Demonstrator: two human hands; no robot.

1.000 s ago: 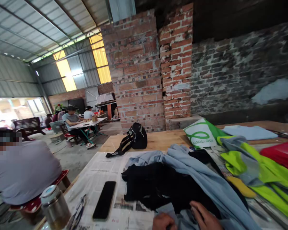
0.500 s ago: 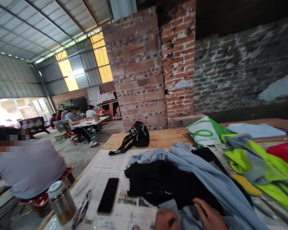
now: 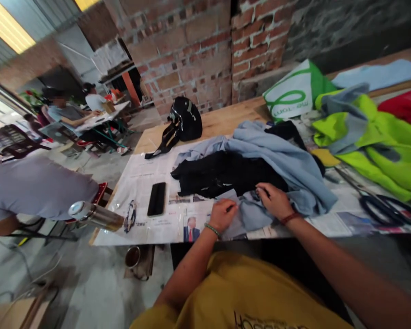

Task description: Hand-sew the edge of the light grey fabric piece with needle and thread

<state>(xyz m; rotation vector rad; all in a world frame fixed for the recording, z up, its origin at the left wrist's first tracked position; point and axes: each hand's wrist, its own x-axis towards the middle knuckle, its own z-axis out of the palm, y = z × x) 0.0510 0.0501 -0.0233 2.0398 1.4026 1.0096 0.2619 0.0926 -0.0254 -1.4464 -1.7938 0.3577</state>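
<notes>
1. The wooden table (image 3: 226,121) runs from the near edge to the far brick wall, its near part covered with newspaper (image 3: 147,214).
2. A yellow-green garment (image 3: 387,141) lies spread at the right, with a red cloth (image 3: 404,105) and a green-and-white bag (image 3: 291,93) beyond it.
3. The light blue garment (image 3: 284,160) lies heaped in the middle of the table, partly over a black garment (image 3: 222,176) to its left.
4. A person in a grey shirt (image 3: 37,187) sits to the left of the table, back turned; other people sit at a far table.
5. A black bag (image 3: 187,121) stands on bare wood at the far left of the heap.
6. Black scissors (image 3: 390,210) lie on the paper at the near right.
7. The right hand (image 3: 272,198) rests on the near edge of the light blue garment, fingers curled on a fold of it.
8. The left hand (image 3: 222,214), just beside the right, pinches the same near edge between thumb and fingers.
9. A black phone (image 3: 156,198) lies flat on the newspaper left of the hands, well apart.
10. A metal flask (image 3: 96,215) lies tilted at the table's near-left corner, glasses (image 3: 130,215) just beside it.
</notes>
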